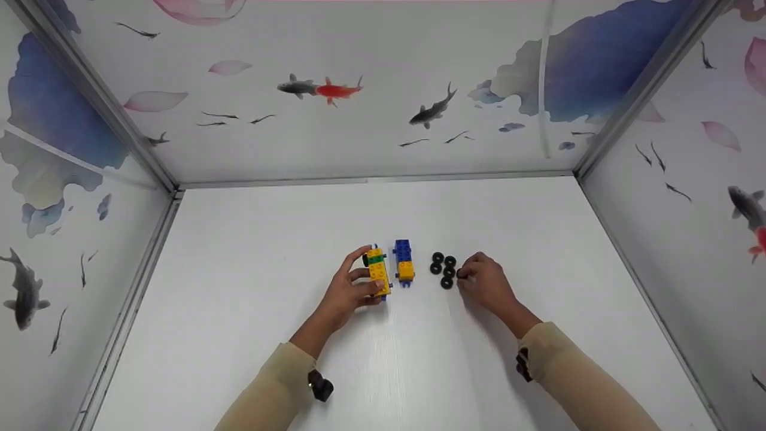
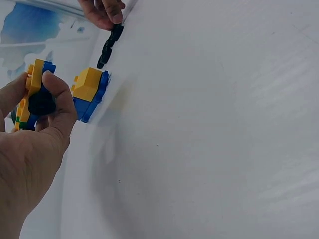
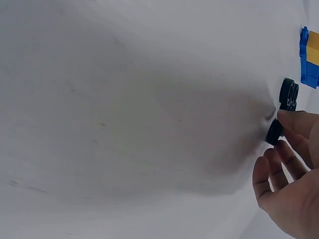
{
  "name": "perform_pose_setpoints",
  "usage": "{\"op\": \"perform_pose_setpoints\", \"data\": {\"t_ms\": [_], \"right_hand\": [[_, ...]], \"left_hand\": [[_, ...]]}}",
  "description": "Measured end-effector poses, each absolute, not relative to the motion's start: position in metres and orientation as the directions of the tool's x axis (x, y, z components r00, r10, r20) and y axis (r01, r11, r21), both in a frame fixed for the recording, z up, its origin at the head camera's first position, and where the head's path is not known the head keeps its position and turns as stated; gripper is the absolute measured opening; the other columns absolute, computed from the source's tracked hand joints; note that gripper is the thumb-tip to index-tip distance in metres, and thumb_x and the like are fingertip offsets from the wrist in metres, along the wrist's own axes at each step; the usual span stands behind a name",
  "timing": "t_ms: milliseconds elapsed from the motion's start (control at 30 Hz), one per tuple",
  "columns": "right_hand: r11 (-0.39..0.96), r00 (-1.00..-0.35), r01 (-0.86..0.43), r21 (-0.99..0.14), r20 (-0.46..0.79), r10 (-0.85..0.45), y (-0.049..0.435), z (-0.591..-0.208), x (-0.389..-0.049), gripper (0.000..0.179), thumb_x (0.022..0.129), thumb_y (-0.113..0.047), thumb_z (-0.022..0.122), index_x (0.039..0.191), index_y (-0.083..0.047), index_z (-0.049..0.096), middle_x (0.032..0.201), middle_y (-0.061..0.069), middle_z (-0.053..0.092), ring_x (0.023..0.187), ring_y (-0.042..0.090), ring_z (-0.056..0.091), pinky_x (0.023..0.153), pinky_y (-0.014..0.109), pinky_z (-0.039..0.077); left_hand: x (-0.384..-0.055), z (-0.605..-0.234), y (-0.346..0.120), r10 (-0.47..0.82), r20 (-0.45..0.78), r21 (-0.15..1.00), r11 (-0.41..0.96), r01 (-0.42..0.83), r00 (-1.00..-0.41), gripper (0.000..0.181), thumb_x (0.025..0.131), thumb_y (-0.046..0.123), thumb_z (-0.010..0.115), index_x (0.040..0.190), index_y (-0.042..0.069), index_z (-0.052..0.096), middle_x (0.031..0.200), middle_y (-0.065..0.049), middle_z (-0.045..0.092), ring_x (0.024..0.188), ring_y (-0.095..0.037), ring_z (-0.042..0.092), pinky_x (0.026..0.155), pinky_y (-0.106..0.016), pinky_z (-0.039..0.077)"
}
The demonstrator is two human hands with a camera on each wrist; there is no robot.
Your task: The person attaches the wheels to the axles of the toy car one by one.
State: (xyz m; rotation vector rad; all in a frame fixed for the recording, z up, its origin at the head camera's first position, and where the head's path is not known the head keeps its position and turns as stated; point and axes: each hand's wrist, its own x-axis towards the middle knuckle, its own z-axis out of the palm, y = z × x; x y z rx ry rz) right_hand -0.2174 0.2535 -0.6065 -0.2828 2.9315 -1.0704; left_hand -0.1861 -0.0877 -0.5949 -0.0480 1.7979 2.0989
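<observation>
My left hand (image 1: 353, 293) grips a toy block car (image 1: 377, 270) of yellow, green and blue bricks, fingers on one side and thumb on the other. In the left wrist view a black wheel (image 2: 42, 102) shows on the held car's side. To its right, a second block car (image 1: 404, 263), blue and yellow, rests on the table with small blue stubs at its sides. My right hand (image 1: 489, 284) pinches a black toy wheel (image 3: 274, 131) between thumb and finger, low at the tabletop. Several loose black wheels (image 1: 449, 261) lie just left of that hand.
The white table (image 1: 269, 239) is enclosed by printed panels at the back (image 1: 371, 143), left and right, with metal frame strips along the edges. Both sleeves are beige, and a black device (image 1: 321, 386) sits at the left wrist.
</observation>
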Motion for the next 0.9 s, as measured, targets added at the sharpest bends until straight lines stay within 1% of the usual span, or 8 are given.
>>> {"op": "perform_pose_setpoints", "data": {"t_ms": [100, 233, 333, 433, 633, 767, 900], "right_hand": [[0.750, -0.984, -0.169, -0.640, 0.062, -0.168, 0.255, -0.606, -0.217, 0.006, 0.093, 0.004, 0.082, 0.095, -0.001, 0.081, 0.111, 0.013, 0.070, 0.107, 0.035, 0.072, 0.095, 0.049, 0.060], [0.751, -0.983, -0.174, -0.636, 0.071, -0.168, 0.256, -0.607, -0.216, 0.008, 0.092, 0.005, 0.082, 0.094, -0.002, 0.081, 0.107, 0.012, 0.070, 0.103, 0.033, 0.074, 0.091, 0.046, 0.062], [0.755, -0.985, -0.158, -0.637, 0.051, -0.163, 0.257, -0.607, -0.215, 0.009, 0.092, 0.004, 0.082, 0.099, -0.001, 0.080, 0.108, 0.013, 0.069, 0.102, 0.031, 0.074, 0.089, 0.043, 0.062], [0.757, -0.987, -0.146, -0.637, 0.036, -0.159, 0.257, -0.606, -0.214, 0.014, 0.093, 0.003, 0.082, 0.106, 0.001, 0.079, 0.111, 0.015, 0.070, 0.102, 0.033, 0.075, 0.088, 0.044, 0.063], [0.734, -0.988, -0.143, -0.664, 0.050, -0.147, 0.256, -0.604, -0.214, 0.020, 0.095, 0.005, 0.079, 0.115, 0.004, 0.077, 0.113, 0.020, 0.073, 0.105, 0.038, 0.076, 0.092, 0.051, 0.064], [0.711, -0.991, -0.130, -0.691, 0.065, -0.118, 0.251, -0.603, -0.215, 0.023, 0.096, 0.005, 0.079, 0.118, 0.003, 0.077, 0.116, 0.019, 0.073, 0.110, 0.038, 0.076, 0.096, 0.052, 0.064], [0.683, -0.990, -0.139, -0.717, 0.087, -0.110, 0.242, -0.601, -0.216, 0.025, 0.095, 0.005, 0.081, 0.119, 0.001, 0.077, 0.117, 0.015, 0.073, 0.113, 0.036, 0.076, 0.099, 0.050, 0.065]], "left_hand": [[-0.186, -0.596, -0.088, 0.259, -0.265, 0.947, -0.113, -0.301, -0.929, 0.087, 0.099, 0.012, 0.083, 0.168, 0.043, 0.039, 0.144, -0.020, 0.061, 0.109, -0.028, 0.076, 0.091, -0.039, 0.069], [-0.186, -0.597, -0.088, 0.260, -0.266, 0.947, -0.108, -0.302, -0.928, 0.086, 0.099, 0.013, 0.084, 0.167, 0.043, 0.040, 0.144, -0.020, 0.061, 0.109, -0.028, 0.076, 0.091, -0.039, 0.069], [-0.185, -0.598, -0.088, 0.262, -0.268, 0.947, -0.106, -0.304, -0.927, 0.086, 0.099, 0.012, 0.084, 0.167, 0.043, 0.041, 0.143, -0.020, 0.062, 0.108, -0.028, 0.076, 0.091, -0.040, 0.069], [-0.185, -0.598, -0.088, 0.264, -0.267, 0.948, -0.104, -0.302, -0.927, 0.086, 0.100, 0.012, 0.083, 0.167, 0.044, 0.041, 0.143, -0.020, 0.062, 0.107, -0.028, 0.077, 0.091, -0.040, 0.069], [-0.185, -0.599, -0.088, 0.262, -0.268, 0.948, -0.099, -0.302, -0.927, 0.085, 0.099, 0.013, 0.084, 0.167, 0.044, 0.042, 0.141, -0.019, 0.063, 0.107, -0.029, 0.077, 0.090, -0.039, 0.069], [-0.186, -0.599, -0.088, 0.262, -0.275, 0.946, -0.098, -0.309, -0.925, 0.086, 0.099, 0.012, 0.085, 0.166, 0.044, 0.043, 0.140, -0.019, 0.064, 0.106, -0.029, 0.077, 0.090, -0.040, 0.070], [-0.186, -0.598, -0.087, 0.261, -0.282, 0.943, -0.103, -0.317, -0.923, 0.088, 0.098, 0.011, 0.085, 0.166, 0.045, 0.042, 0.141, -0.019, 0.063, 0.106, -0.030, 0.078, 0.090, -0.040, 0.070]]}}
